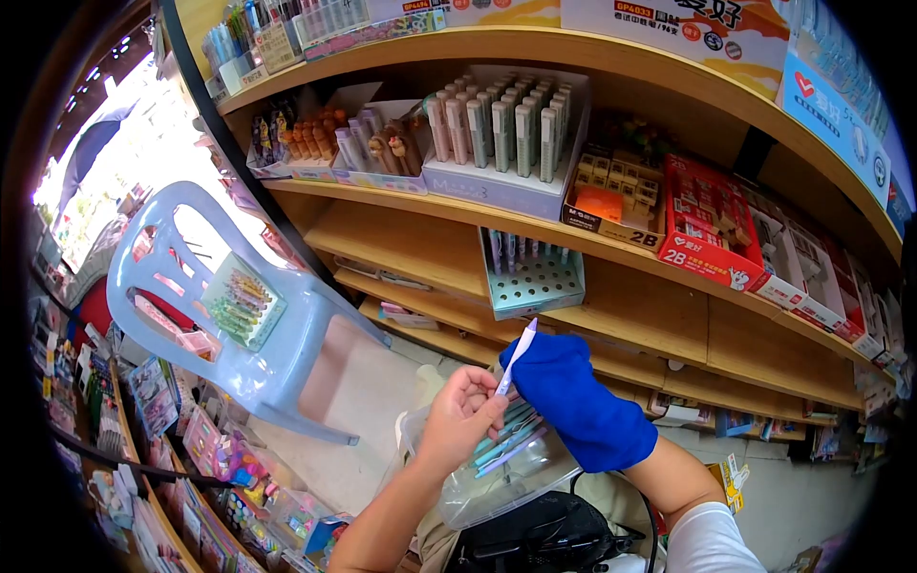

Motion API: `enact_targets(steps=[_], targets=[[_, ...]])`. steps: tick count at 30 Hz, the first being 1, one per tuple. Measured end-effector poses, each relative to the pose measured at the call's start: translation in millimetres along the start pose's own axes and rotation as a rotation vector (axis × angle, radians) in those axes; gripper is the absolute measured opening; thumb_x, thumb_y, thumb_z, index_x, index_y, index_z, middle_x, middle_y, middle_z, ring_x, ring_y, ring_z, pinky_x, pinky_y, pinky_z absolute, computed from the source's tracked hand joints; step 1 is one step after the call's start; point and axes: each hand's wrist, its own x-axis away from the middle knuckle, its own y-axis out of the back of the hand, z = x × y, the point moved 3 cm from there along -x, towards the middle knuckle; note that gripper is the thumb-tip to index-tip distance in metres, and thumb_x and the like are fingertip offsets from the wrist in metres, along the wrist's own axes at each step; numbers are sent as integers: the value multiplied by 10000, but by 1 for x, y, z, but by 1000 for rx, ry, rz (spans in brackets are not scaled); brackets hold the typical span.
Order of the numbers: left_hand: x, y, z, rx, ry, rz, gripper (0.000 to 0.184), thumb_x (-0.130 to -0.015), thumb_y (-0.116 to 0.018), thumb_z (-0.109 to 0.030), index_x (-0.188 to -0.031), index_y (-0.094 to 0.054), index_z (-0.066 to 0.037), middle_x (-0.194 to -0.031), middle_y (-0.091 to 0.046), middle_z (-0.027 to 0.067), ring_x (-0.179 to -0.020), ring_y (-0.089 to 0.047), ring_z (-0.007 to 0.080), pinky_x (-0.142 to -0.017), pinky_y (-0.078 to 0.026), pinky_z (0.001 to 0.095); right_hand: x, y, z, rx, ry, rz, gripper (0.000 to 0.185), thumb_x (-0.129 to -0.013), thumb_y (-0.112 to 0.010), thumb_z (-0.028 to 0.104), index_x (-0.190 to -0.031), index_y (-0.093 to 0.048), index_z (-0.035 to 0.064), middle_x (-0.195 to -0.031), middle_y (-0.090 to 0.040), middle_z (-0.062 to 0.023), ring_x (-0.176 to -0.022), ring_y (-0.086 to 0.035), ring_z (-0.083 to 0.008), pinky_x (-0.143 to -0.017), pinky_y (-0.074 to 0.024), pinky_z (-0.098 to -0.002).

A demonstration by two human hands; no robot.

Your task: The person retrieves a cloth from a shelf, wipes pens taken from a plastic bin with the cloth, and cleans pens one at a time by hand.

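Note:
My left hand (465,415) pinches the lower end of a white and purple pen (519,356), which points up with its purple tip on top. A blue cloth (583,401) covers my right hand (549,368) and lies against the pen; the fingers under it are hidden. Below both hands is a clear plastic box (468,508) with several teal and purple pens (516,439) in it. On the shelf ahead stands a light blue pen holder (537,291) with rows of holes and several pens at its back.
A light blue plastic chair (287,377) at the left bears a box of pens (244,304). Wooden shelves (669,334) ahead hold pen displays (506,186) and a red eraser box (707,253). A black bag (535,535) lies below the plastic box.

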Motion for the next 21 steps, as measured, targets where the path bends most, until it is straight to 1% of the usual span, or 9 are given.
enact_targets(steps=[3,8,9,11,14,17,18,20,21], targets=[[0,1,2,-47,-1,16,86,-846,-521,-34,-909,-473,-2,-744,-529,55,-622,-536,91,-534,-462,210,0,0,-1,99,39,16,26,-756,-553,49,-773,-570,40,-668,-562,-49,-602,-545,-121,-548,-438,-262],[0,3,5,31,35,119,117,-877,-487,-107,-893,-491,9,-734,-535,67,-614,-543,115,-540,-466,232,-2,-1,0,279,91,38,53,-773,-540,74,-763,-565,29,-644,-574,-61,-591,-553,-141,-540,-431,-269],[1,2,5,47,53,140,142,-886,-476,-131,-888,-494,10,-728,-532,66,-608,-542,121,-540,-464,236,-1,-2,1,232,64,54,61,-777,-537,83,-755,-565,33,-643,-576,-66,-589,-553,-150,-535,-426,-276],[1,2,7,158,129,182,193,-902,-448,-180,-878,-495,6,-710,-518,61,-582,-518,121,-514,-431,228,0,-4,4,136,10,87,80,-784,-531,100,-740,-564,42,-641,-579,-77,-585,-555,-168,-524,-417,-291],[1,6,9,290,241,224,233,-913,-427,-225,-872,-493,-5,-686,-495,49,-547,-471,111,-480,-367,212,-3,-4,3,358,190,145,118,-799,-522,110,-716,-563,37,-644,-586,-86,-580,-561,-171,-521,-418,-294],[2,4,6,387,293,224,223,-913,-428,-231,-869,-485,-20,-668,-479,37,-529,-431,96,-461,-319,202,-3,-3,-2,453,282,88,120,-804,-521,87,-718,-572,22,-653,-593,-77,-581,-559,-144,-527,-431,-280],[3,3,5,416,301,219,214,-912,-431,-229,-868,-482,-25,-663,-475,33,-525,-419,91,-457,-306,200,-3,-3,-1,336,217,79,112,-804,-522,81,-726,-576,22,-660,-592,-74,-586,-558,-139,-531,-433,-277],[1,1,6,280,176,114,226,-896,-464,-255,-864,-472,-32,-666,-492,48,-516,-422,98,-448,-323,205,1,-4,7,104,86,59,97,-802,-524,67,-742,-584,20,-672,-590,-69,-595,-556,-127,-539,-437,-270],[1,0,6,213,113,62,235,-888,-480,-268,-862,-468,-35,-667,-500,56,-512,-423,101,-443,-331,208,1,-4,9,103,79,58,92,-801,-525,62,-745,-585,22,-675,-587,-68,-595,-555,-125,-534,-437,-270]])
